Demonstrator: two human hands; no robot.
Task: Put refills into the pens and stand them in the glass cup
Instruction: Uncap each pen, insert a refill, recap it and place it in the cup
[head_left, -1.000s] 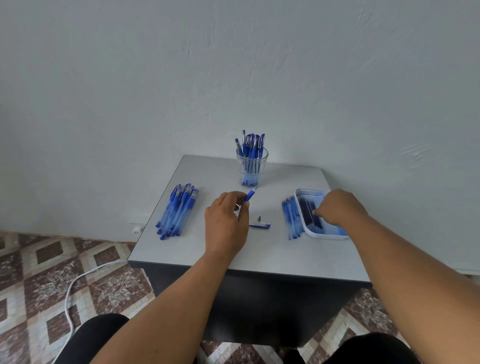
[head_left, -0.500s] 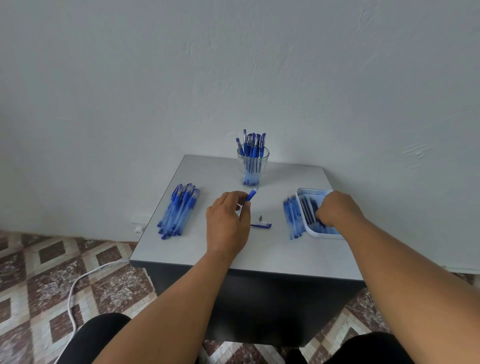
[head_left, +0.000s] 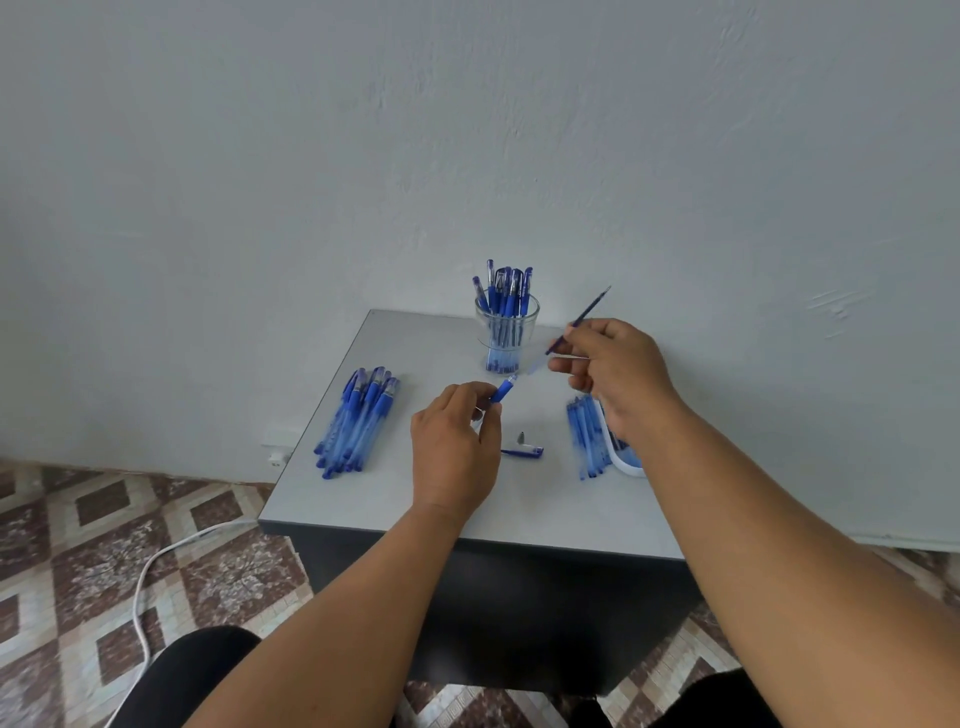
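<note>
My left hand (head_left: 457, 441) grips a blue pen barrel (head_left: 503, 389) over the middle of the grey table (head_left: 395, 499), its open end pointing up and to the right. A thin blue refill (head_left: 582, 321) is pinched in my right hand (head_left: 618, 374), slanting up to the right, with its lower end just short of the barrel's mouth. Behind both hands stands the glass cup (head_left: 506, 338), holding several blue pens upright. A pen cap (head_left: 524, 452) and a small metal tip (head_left: 522, 439) lie on the table by my left hand.
A pile of several blue pens (head_left: 356, 421) lies at the table's left. Several pen barrels (head_left: 587, 436) lie beside a white tray (head_left: 626, 462) on the right, partly hidden by my right arm. A white cable (head_left: 150, 571) runs across the tiled floor.
My right hand has left the white tray with a refill and risen toward the middle, bringing it to the barrel. My left hand has stayed nearly in place.
</note>
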